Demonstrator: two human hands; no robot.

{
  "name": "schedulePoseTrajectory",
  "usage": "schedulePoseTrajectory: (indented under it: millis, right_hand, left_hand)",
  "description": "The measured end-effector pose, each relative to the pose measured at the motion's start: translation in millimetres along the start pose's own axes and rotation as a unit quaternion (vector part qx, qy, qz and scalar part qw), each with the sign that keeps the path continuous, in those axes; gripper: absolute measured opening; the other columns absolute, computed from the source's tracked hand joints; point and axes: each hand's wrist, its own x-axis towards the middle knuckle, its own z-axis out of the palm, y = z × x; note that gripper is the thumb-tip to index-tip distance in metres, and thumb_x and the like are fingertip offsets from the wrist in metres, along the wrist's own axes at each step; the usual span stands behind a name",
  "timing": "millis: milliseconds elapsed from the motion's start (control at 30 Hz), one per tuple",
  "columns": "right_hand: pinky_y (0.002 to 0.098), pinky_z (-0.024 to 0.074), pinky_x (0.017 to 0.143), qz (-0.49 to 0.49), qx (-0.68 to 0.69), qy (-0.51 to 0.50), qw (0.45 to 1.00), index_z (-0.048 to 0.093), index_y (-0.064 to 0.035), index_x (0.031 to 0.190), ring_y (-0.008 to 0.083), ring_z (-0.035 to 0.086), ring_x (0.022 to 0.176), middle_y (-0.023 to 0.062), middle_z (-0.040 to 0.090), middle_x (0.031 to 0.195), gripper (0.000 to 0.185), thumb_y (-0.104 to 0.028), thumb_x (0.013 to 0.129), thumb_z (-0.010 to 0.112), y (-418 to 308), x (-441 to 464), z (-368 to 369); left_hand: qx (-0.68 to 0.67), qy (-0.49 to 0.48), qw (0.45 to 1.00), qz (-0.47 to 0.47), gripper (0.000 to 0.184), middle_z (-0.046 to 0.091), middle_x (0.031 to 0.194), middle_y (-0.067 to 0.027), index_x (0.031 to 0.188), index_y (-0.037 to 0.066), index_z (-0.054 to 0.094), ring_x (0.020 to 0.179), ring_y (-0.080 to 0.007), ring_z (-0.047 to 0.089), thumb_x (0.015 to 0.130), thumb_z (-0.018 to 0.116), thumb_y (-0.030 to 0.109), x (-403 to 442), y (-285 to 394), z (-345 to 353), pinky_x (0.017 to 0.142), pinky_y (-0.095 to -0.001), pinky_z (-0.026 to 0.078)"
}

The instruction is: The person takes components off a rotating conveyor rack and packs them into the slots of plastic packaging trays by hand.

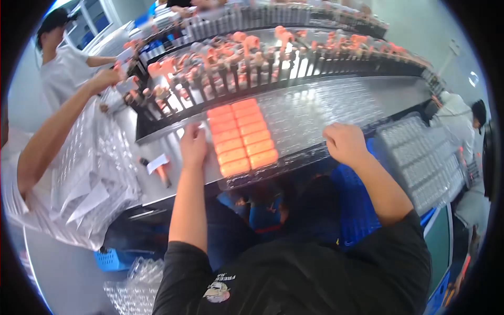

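Note:
My left hand (193, 146) is closed, fingers curled, just left of a block of orange pieces (242, 137) lined up in two columns. Whether it holds anything is hidden. The pieces lie at the left part of clear moulded plastic trays (304, 113) on the metal bench. My right hand (345, 144) is closed over the front right part of the clear plastic, thumb and fingers together. What its fingers hold, if anything, cannot be made out. Left of my left hand lies a dark and orange handheld piece with a white label (159, 167).
Behind the trays runs a long rack (231, 84) full of orange and dark parts. Stacked clear trays (420, 157) stand at the right, beside a blue crate (354, 202). A pile of clear plastic (94, 173) is at the left. Co-workers (63, 68) work on both sides.

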Motion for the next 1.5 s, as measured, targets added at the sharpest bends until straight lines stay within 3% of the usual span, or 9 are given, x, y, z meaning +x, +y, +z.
schedulePoseTrajectory:
  millis: [233,367,500,900,1033,1133,1233,1400,1500]
  right_hand:
    - [0.0422,0.0521,0.058,-0.165,0.3,-0.043,0.939,0.069,-0.0153,0.08,0.0271,0.065,0.063,0.0052,0.064,0.07,0.006,-0.013,0.074,0.071,-121,-91,45]
    - [0.045,0.055,0.065,-0.087,0.262,-0.212,0.938,0.073,-0.0159,0.091,0.0301,0.07,0.075,0.0067,0.07,0.079,0.011,-0.018,0.081,0.067,-109,-173,126]
    - [0.0467,0.0565,0.069,0.027,0.186,-0.272,0.944,0.074,-0.0156,0.094,0.0315,0.072,0.081,0.0072,0.072,0.083,0.015,-0.019,0.084,0.064,-67,-228,129]
    - [0.0388,0.0489,0.059,-0.085,0.166,0.074,0.98,0.073,-0.014,0.087,0.0224,0.062,0.063,0.0024,0.058,0.066,0.012,-0.011,0.076,0.073,-41,-135,64]
    - [0.0401,0.0441,0.053,-0.121,0.126,0.264,0.949,0.073,-0.0124,0.087,0.025,0.054,0.053,0.0036,0.054,0.062,0.018,-0.004,0.071,0.074,-14,-48,21]
    - [0.0379,0.0518,0.059,-0.04,0.116,0.328,0.937,0.071,-0.0083,0.089,0.0308,0.065,0.064,0.0099,0.066,0.073,0.011,0.0,0.082,0.069,32,9,9]
    - [0.0331,0.0529,0.066,0.162,0.234,0.34,0.896,0.071,-0.0028,0.104,0.0177,0.067,0.07,0.0097,0.071,0.082,0.015,-0.01,0.092,0.071,109,78,25]
    - [0.0432,0.0516,0.094,0.4,0.259,0.31,0.822,0.07,-0.0005,0.122,0.03,0.071,0.108,0.0198,0.075,0.11,0.057,-0.05,0.094,0.063,284,184,35]
    - [0.0403,0.0507,0.085,0.475,0.316,0.284,0.77,0.071,-0.002,0.12,0.0269,0.066,0.098,0.0138,0.07,0.102,0.066,-0.062,0.095,0.057,367,241,58]
  left_hand:
    - [-0.039,-0.041,0.998,-0.021,0.03,0.069,0.102,-0.0086,0.119,0.005,0.07,0.09,-0.0207,0.063,0.091,0.069,0.017,-3,16,-6,0.083,-0.0342,0.052]
    - [0.007,-0.063,0.987,0.145,0.02,0.067,0.115,-0.0114,0.105,0.005,0.077,0.107,-0.0252,0.06,0.089,0.073,0.017,3,3,-2,0.092,-0.0361,0.05]
    - [0.032,-0.082,0.986,0.14,0.023,0.062,0.127,-0.0101,0.109,0.012,0.079,0.118,-0.0287,0.055,0.087,0.079,0.02,-5,6,0,0.092,-0.0383,0.051]
    - [0.091,-0.06,0.977,0.186,0.019,0.063,0.127,-0.0107,0.107,0.01,0.08,0.108,-0.0259,0.059,0.091,0.073,0.017,6,-25,2,0.083,-0.0312,0.053]
    - [-0.009,-0.096,0.993,0.066,0.019,0.063,0.126,-0.0115,0.107,0.008,0.079,0.102,-0.0253,0.06,0.092,0.072,0.017,-3,-1,3,0.088,-0.0342,0.052]
    - [0.022,-0.092,0.992,0.08,0.019,0.063,0.126,-0.0124,0.107,0.007,0.078,0.101,-0.0246,0.06,0.092,0.072,0.017,1,2,4,0.09,-0.0359,0.051]
    - [0.071,-0.086,0.989,0.098,0.02,0.063,0.127,-0.0135,0.107,0.007,0.078,0.107,-0.025,0.061,0.092,0.072,0.018,-2,-3,3,0.093,-0.0364,0.051]
    - [0.02,-0.088,0.994,0.059,0.022,0.064,0.131,-0.0158,0.108,0.008,0.078,0.119,-0.028,0.059,0.09,0.075,0.02,1,2,7,0.1,-0.0381,0.049]
    - [0.046,-0.076,0.992,0.093,0.023,0.063,0.134,-0.0151,0.108,0.007,0.079,0.117,-0.0259,0.06,0.089,0.075,0.019,-2,6,6,0.096,-0.0357,0.052]
